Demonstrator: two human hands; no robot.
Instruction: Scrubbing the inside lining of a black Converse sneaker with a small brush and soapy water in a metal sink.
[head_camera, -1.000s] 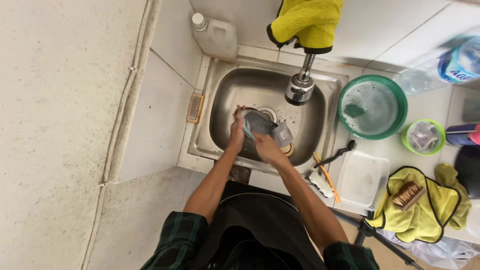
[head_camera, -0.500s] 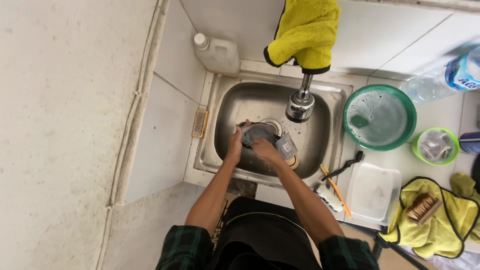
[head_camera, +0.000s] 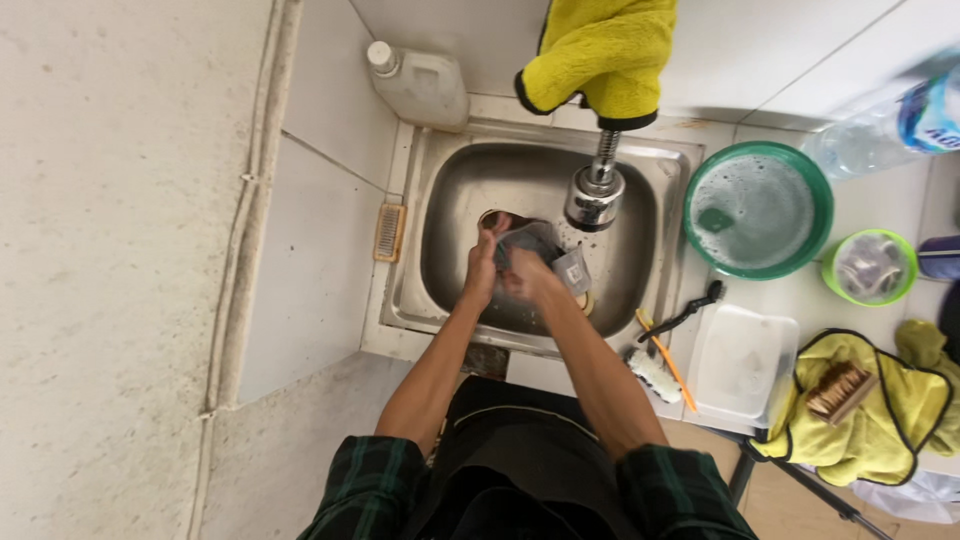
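White plastic jug (head_camera: 420, 85): on the tiled ledge at the sink's back left corner, squarish body, white screw cap; no label shows.

Clear plastic bottle (head_camera: 885, 125): lying at the far right edge of the counter, behind the green basin; blue-and-white label wrapped round it, blurred.

Small grey tag (head_camera: 572, 270): rectangular, with dark print, fixed to the grey item held in the sink; it sticks out just right of the hands, below the tap head.

Clear rectangular plastic tub (head_camera: 745, 360): on the counter right of the sink, near the front edge, unlabelled.

No signs or screens.
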